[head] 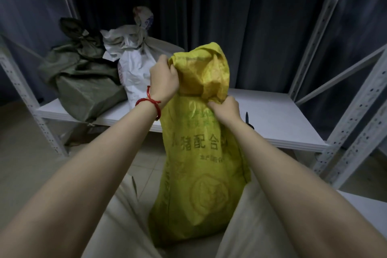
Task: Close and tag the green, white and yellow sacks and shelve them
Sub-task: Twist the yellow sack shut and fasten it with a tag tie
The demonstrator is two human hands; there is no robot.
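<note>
Scene: yellow woven plastic sack (201,165) upright between the knees, near white metal shelf (272,123) | Hands: left hand (164,79) clamps the bunched mouth, right hand (225,108) pinches the neck | Advice: twist the neck tight, keep grip low | Far left: green sack (83,81), white sack (136,65) shelved.

Dim, cool-toned indoor view through a wide-angle lens.

The whole view is underexposed and grey-blue. Soft light falls from the camera's side, its source out of view. The yellow sack (201,153) is the brightest patch, its upper folds lit without hard glare. The curtain (261,37) behind the rack sinks nearly to black, and shadow fills the space under the shelf board (282,123). Shadows are soft-edged. The rack posts (356,107) lean and bow toward the right edge, and the forearms (83,174) balloon at the bottom corners. The green sack (83,81) and white sack (136,65) look soft and grainy, and the yellow sack's print is slightly smeared.
</note>
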